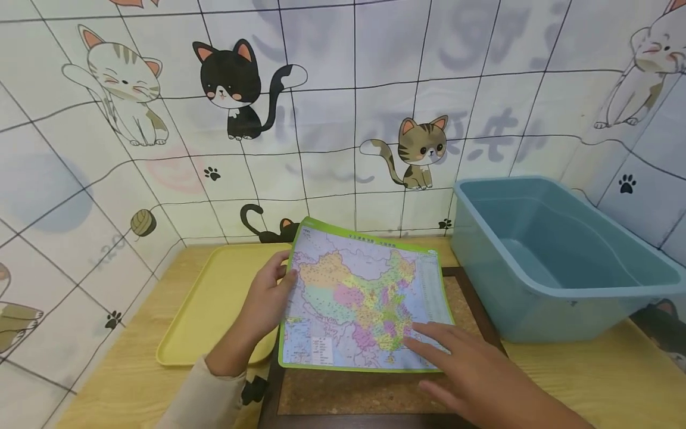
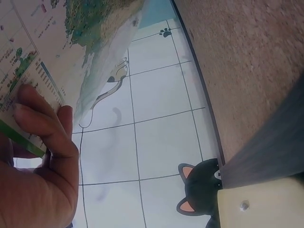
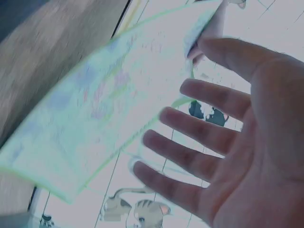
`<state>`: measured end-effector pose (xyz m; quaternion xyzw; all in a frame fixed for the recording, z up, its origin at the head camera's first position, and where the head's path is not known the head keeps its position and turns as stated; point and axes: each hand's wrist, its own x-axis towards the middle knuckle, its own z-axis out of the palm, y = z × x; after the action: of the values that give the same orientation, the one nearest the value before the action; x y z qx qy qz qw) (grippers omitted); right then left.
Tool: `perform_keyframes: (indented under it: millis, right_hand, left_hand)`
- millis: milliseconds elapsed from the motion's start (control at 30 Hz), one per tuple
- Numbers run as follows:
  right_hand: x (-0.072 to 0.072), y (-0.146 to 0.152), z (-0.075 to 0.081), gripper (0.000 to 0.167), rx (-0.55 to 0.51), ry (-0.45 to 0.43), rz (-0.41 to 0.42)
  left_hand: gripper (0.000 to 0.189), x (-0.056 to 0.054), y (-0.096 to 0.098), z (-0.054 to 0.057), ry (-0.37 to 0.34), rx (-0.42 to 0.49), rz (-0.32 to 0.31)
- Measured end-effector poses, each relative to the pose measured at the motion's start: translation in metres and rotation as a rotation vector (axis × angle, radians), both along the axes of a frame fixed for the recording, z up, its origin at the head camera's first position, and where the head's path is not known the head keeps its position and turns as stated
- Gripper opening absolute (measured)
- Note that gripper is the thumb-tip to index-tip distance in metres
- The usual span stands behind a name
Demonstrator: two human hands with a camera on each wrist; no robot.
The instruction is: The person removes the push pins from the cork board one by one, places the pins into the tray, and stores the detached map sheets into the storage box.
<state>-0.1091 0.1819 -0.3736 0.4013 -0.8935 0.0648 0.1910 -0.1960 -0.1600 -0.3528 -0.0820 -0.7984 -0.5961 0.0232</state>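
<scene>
A thin, flexible map sheet (image 1: 370, 298) with a green border and coloured regions is held up, tilted, over a cork board with a dark frame (image 1: 343, 396). My left hand (image 1: 270, 295) grips its left edge, thumb on the front and fingers behind. In the left wrist view, the curled fingers of the left hand (image 2: 45, 142) hold the green-edged corner, and the sheet's back is printed too. My right hand (image 1: 471, 369) is spread in front of the sheet's lower right part. The right wrist view shows the right hand (image 3: 228, 137) with straight, parted fingers and nothing in them.
A yellow tray (image 1: 198, 316) lies on the wooden table (image 1: 112, 381) at the left, partly behind the left hand. The large blue bin (image 1: 536, 298) stands at the right. A wall covering (image 1: 332, 107) with cartoon cats rises behind the table.
</scene>
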Motion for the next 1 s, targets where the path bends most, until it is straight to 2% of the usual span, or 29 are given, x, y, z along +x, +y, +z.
perform_keyframes:
  millis: [100, 233, 333, 467, 567, 733, 1000]
  right_hand:
    - [0.001, 0.007, 0.006, 0.047, -0.067, 0.096, -0.022]
    - [0.004, 0.015, 0.013, 0.049, -0.149, 0.134, -0.05]
    - [0.007, 0.022, 0.017, 0.051, -0.225, 0.146, -0.036]
    - [0.008, 0.032, 0.022, 0.049, -0.336, 0.21, 0.027]
    - [0.008, 0.041, 0.025, 0.05, -0.39, 0.269, 0.014]
    - [0.007, 0.059, 0.029, 0.056, -0.435, 0.35, -0.066]
    - [0.005, 0.09, 0.022, 0.064, -0.448, 0.38, -0.268]
  left_hand:
    - [0.036, -0.001, 0.001, 0.001, 0.004, -0.003, -0.001]
    - [0.037, -0.001, 0.002, 0.001, 0.01, -0.011, 0.01]
    - [0.037, -0.001, 0.001, 0.001, 0.01, -0.009, 0.01]
    - [0.037, -0.001, 0.0, 0.0, 0.012, -0.004, 0.001]
    - [0.037, -0.001, 0.0, 0.001, 0.01, 0.001, -0.007]
    - [0.037, -0.001, 0.001, 0.002, 0.02, 0.004, -0.016]
    - [0.038, 0.0, 0.0, 0.003, 0.028, 0.018, -0.04]
